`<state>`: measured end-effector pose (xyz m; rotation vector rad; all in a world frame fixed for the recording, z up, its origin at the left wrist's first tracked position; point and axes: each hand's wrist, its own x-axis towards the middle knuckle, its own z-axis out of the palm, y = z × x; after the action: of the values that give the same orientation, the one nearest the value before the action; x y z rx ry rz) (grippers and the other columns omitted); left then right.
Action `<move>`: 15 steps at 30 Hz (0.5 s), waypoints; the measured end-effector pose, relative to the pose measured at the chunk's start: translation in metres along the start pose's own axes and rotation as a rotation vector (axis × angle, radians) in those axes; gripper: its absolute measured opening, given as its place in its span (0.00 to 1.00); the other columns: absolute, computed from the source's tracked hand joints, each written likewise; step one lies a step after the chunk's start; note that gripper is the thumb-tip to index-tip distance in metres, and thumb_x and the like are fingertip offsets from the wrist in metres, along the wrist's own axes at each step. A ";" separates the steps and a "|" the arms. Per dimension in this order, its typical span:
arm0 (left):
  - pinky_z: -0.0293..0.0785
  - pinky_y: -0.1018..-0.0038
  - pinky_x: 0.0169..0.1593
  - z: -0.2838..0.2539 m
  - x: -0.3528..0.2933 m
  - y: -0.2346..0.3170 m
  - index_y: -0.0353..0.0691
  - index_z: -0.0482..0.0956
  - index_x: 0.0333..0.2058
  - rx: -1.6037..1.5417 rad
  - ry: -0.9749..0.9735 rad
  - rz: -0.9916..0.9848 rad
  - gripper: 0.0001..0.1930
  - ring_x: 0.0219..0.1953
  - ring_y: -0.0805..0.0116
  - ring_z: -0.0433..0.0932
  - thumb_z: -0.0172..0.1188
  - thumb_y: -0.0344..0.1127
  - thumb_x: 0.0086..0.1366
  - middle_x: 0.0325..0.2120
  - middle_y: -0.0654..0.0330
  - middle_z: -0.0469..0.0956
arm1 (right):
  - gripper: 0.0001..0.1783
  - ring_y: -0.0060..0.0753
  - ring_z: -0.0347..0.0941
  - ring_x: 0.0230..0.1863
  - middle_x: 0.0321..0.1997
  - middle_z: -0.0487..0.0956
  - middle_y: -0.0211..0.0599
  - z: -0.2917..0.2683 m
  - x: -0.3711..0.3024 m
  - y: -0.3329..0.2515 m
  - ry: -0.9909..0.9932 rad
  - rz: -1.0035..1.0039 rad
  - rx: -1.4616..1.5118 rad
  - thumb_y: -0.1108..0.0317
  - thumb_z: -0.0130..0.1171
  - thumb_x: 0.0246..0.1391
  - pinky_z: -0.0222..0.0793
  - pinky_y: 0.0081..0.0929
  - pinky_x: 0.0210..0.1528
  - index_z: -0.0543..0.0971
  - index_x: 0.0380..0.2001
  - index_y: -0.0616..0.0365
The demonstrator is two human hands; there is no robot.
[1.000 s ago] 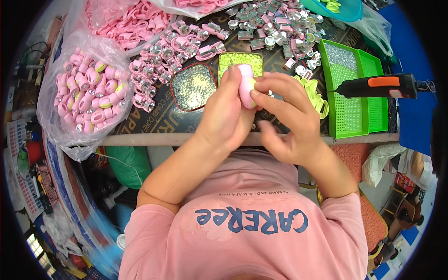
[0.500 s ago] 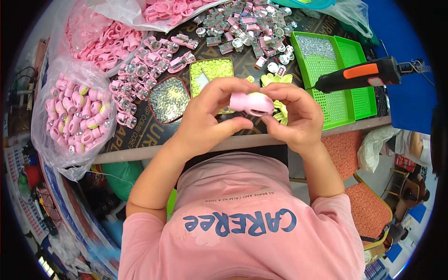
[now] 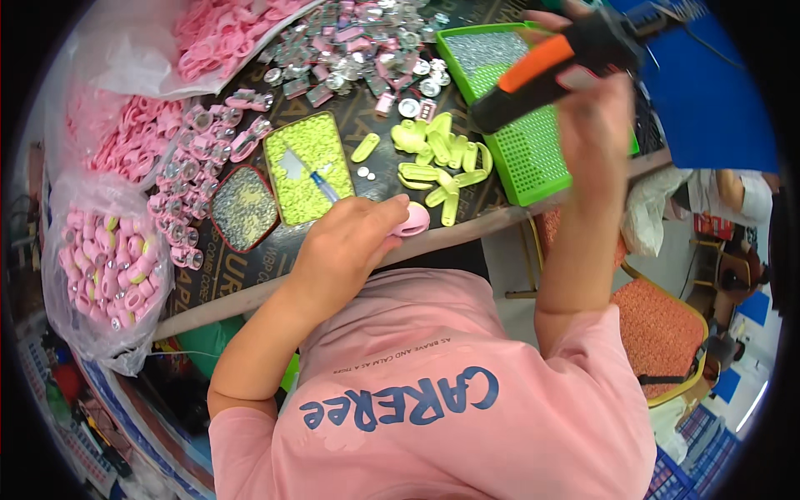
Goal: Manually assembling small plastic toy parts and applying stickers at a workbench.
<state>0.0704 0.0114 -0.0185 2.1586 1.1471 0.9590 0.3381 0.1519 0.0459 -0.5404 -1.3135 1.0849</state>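
Near the table's front edge, my left hand (image 3: 354, 246) is closed around a small pink plastic housing (image 3: 414, 220); its rounded end with an opening sticks out past the fingertips. My right hand (image 3: 592, 117), smeared by motion, is at the black and orange electric screwdriver (image 3: 537, 71), with fingers showing beyond the tool's far side and the palm partly hidden behind it. The screwdriver slants over the green perforated tray (image 3: 533, 167). Loose yellow-green plastic covers (image 3: 442, 142) lie between the left hand and that tray.
A tin of small yellow-green pieces (image 3: 312, 137) holds tweezers (image 3: 323, 185). Beside it stands a red-rimmed dish (image 3: 243, 208) of tiny parts. Pink light assemblies (image 3: 187, 162), a heap of circuit parts (image 3: 350, 50) and a plastic bag of pink housings (image 3: 108, 267) lie around.
My right hand has let go of the pink housing and moved right to the screwdriver, which has tilted. The left hand alone keeps the housing, lower and closer in. The view has shifted.
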 end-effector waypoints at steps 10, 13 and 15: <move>0.80 0.64 0.39 0.033 -0.005 0.005 0.36 0.80 0.49 0.036 0.086 -0.010 0.25 0.36 0.56 0.82 0.75 0.22 0.51 0.39 0.55 0.85 | 0.22 0.34 0.73 0.34 0.37 0.73 0.39 -0.032 -0.019 -0.028 0.021 -0.012 0.033 0.50 0.59 0.66 0.74 0.37 0.37 0.73 0.49 0.58; 0.81 0.66 0.40 0.037 -0.004 0.010 0.37 0.78 0.41 0.002 0.118 0.036 0.20 0.37 0.56 0.83 0.75 0.21 0.50 0.49 0.52 0.85 | 0.09 0.34 0.73 0.28 0.31 0.75 0.40 -0.030 -0.031 -0.034 0.285 0.039 -0.174 0.78 0.57 0.60 0.75 0.36 0.33 0.71 0.43 0.58; 0.81 0.66 0.40 0.041 -0.002 0.010 0.37 0.78 0.41 0.003 0.104 0.021 0.20 0.37 0.56 0.83 0.75 0.21 0.50 0.48 0.52 0.85 | 0.11 0.34 0.74 0.26 0.30 0.76 0.41 -0.041 -0.041 -0.031 0.193 -0.020 -0.411 0.79 0.60 0.58 0.75 0.35 0.32 0.71 0.41 0.59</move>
<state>0.1063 -0.0002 -0.0377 2.1490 1.1770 1.0912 0.3914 0.1128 0.0419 -0.9122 -1.3718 0.7250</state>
